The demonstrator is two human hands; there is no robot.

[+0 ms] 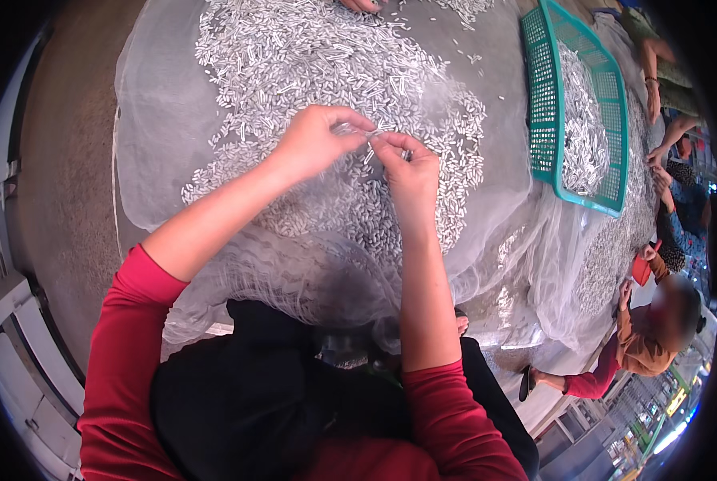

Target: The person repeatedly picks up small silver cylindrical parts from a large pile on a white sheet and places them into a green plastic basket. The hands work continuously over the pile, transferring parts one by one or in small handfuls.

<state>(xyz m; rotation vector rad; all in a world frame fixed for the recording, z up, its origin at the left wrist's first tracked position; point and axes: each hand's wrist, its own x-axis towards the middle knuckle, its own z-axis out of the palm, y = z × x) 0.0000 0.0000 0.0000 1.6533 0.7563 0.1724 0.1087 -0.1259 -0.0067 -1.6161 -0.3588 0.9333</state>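
Observation:
A wide heap of small, elongated silvery-white pieces [318, 56] lies spread on a sheer whitish net cloth [158, 160]. Over the middle of this heap, my left hand [314, 140] is closed, its thumb and index finger pinched together. My right hand [413, 172] meets it fingertip to fingertip, also in a pinch. Whatever sits between the fingertips is too small to make out against the similar pieces behind. Both my forearms, in red sleeves pushed up to the elbows, reach forward from the lower edge.
A green plastic basket [541, 120] holding more silvery pieces stands to the right of the heap. Part of another person's hand [362, 5] shows at the far edge. Several people sit along the right side, one by a red scoop-like thing [640, 268]. Gathered net [318, 260] hangs near my lap.

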